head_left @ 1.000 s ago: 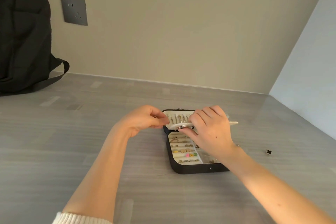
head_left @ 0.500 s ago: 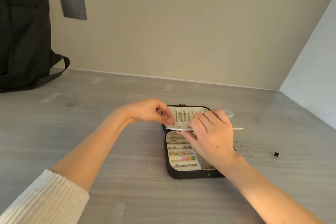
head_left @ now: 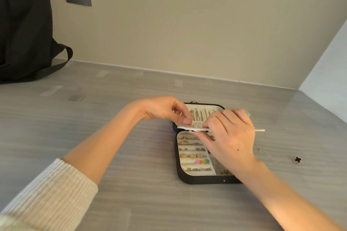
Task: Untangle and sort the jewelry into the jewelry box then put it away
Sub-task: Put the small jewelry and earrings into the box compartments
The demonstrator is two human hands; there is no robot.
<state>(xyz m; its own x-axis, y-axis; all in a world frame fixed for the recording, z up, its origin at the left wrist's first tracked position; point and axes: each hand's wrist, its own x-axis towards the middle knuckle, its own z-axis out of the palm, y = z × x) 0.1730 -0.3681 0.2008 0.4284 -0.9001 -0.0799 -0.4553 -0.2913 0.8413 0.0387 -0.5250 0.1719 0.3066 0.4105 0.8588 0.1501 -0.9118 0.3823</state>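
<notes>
In the head view, the open jewelry box (head_left: 202,179) is lying on the table (head_left: 131,202), with rings and earrings sitting in its compartments. The left hand (head_left: 165,109) is pinching the left corner of the box's white flap (head_left: 198,125). The right hand (head_left: 229,137) is gripping the flap's right part with curled fingers (head_left: 216,120).

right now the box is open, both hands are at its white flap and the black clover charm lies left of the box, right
No: the head view shows the clover charm lying right of the box, not left. The rest holds.
</notes>
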